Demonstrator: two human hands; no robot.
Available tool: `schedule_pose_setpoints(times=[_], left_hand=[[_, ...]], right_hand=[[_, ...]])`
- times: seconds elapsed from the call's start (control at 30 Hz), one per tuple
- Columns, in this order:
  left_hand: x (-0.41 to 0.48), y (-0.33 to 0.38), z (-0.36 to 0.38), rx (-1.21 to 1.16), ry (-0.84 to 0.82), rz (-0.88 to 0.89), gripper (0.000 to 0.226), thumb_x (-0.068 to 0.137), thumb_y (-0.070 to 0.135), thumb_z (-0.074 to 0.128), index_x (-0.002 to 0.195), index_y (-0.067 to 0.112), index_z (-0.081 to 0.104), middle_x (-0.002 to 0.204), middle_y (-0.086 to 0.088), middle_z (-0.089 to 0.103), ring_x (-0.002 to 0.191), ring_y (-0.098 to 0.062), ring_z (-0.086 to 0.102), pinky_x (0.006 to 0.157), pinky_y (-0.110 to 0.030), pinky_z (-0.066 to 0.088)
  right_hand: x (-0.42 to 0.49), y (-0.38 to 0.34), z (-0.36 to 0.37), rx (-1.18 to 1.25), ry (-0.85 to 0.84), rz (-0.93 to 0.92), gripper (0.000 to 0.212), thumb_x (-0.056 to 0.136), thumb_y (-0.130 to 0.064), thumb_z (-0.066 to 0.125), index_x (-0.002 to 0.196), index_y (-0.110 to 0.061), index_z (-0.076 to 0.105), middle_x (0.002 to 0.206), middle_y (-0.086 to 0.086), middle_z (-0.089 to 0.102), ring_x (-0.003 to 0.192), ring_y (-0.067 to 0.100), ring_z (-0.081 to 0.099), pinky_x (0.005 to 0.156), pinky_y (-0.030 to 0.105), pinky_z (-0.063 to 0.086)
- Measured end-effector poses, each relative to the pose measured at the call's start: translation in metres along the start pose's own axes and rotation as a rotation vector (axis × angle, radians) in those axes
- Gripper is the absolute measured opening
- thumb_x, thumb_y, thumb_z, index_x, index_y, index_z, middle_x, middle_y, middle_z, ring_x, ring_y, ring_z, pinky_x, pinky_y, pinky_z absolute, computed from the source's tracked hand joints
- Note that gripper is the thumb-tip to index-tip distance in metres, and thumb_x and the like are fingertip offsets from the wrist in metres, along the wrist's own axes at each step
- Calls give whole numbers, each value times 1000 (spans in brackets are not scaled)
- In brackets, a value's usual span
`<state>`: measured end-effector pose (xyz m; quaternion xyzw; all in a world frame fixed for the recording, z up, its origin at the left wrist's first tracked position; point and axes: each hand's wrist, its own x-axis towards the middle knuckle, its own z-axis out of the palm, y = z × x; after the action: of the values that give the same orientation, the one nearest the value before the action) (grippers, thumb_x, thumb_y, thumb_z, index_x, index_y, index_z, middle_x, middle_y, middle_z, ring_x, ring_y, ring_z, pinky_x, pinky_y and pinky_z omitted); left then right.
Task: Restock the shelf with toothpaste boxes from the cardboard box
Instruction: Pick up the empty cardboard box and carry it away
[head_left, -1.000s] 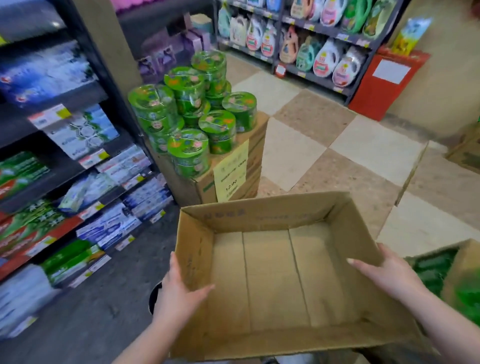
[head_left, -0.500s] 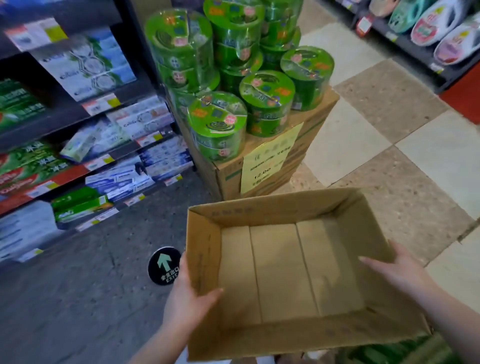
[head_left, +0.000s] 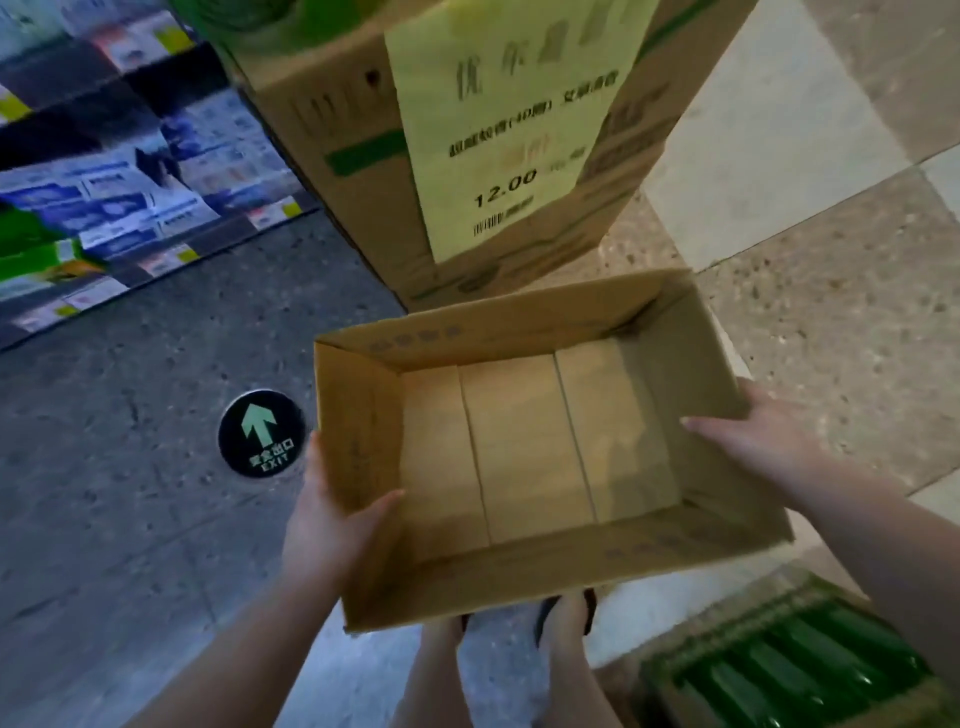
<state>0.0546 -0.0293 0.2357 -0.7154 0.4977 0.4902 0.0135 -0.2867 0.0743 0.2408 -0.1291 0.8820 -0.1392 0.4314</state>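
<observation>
An open brown cardboard box hangs above the floor between my hands, and nothing lies inside it. My left hand grips its left wall, thumb hooked inside. My right hand grips the right wall, fingers reaching inside over the rim. Blue, white and green toothpaste boxes fill the low shelves at the upper left, blurred. A second cardboard box with green packs stands on the floor at the lower right.
A stack of cardboard cartons with a yellow price sign stands just beyond the held box. A round black exit-arrow sticker marks the grey floor to the left. My legs show below the box. Tiled floor spreads to the right.
My view has tipped downward and closer to the floor; the carton stack now looms larger and the green tins on it are nearly out of view. Both hands keep their grip on the box.
</observation>
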Motion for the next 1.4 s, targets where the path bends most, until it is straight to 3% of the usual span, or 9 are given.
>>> schedule_pose_setpoints(times=[0.13,0.37,0.53,0.8,1.03,1.17,1.27,1.4], left_hand=[[46,-25,50,15,0,-77,102,71,34,75,143,41,4,146,-4,40,127,-34,45,102,-58,40],[137,-67,118,1,26,-128,92,65,36,79,139,33,25,134,-3,54,116,-30,55,96,-53,47],[186,-86,159,20,3,-135,85,69,30,77,137,33,27,132,-2,55,115,-30,56,96,-51,48],[233,-102,191,70,40,-95,85,68,26,78,137,30,28,131,-4,56,113,-29,56,95,-50,48],[243,-102,192,133,-30,-144,90,71,22,76,141,28,18,134,-8,52,113,-30,55,89,-39,47],[221,-89,192,282,-12,-104,98,69,34,73,143,32,9,138,-9,45,115,-34,53,91,-48,51],[189,-69,188,386,-38,-77,95,75,40,68,145,32,4,146,-10,32,123,-35,46,95,-49,48],[141,-36,167,466,-35,26,95,74,50,63,145,33,2,149,-7,31,131,-32,38,103,-54,39]], right_hand=[[72,30,27,0,-45,-7,67,73,-27,73,131,-17,40,112,7,56,106,36,56,94,50,47],[183,67,86,42,-115,0,65,78,-20,69,134,-18,36,121,13,53,106,37,54,92,48,48],[242,84,114,56,-130,13,62,79,-16,67,133,-16,37,120,13,54,97,31,52,80,41,47],[299,91,142,40,-111,-11,74,74,-15,72,137,-17,32,131,14,51,115,38,50,98,48,44],[295,89,150,-39,-99,-76,88,73,-17,72,142,-19,18,136,16,46,119,40,47,100,48,42],[267,80,141,-100,-52,-175,85,73,-15,72,141,-12,21,135,20,45,119,38,48,97,42,43],[232,72,128,-117,-85,-210,89,72,-25,73,143,-19,19,138,16,42,122,35,47,102,46,42],[173,52,100,-229,-121,-290,84,78,-34,67,145,-24,17,145,10,35,130,30,38,107,41,37]])
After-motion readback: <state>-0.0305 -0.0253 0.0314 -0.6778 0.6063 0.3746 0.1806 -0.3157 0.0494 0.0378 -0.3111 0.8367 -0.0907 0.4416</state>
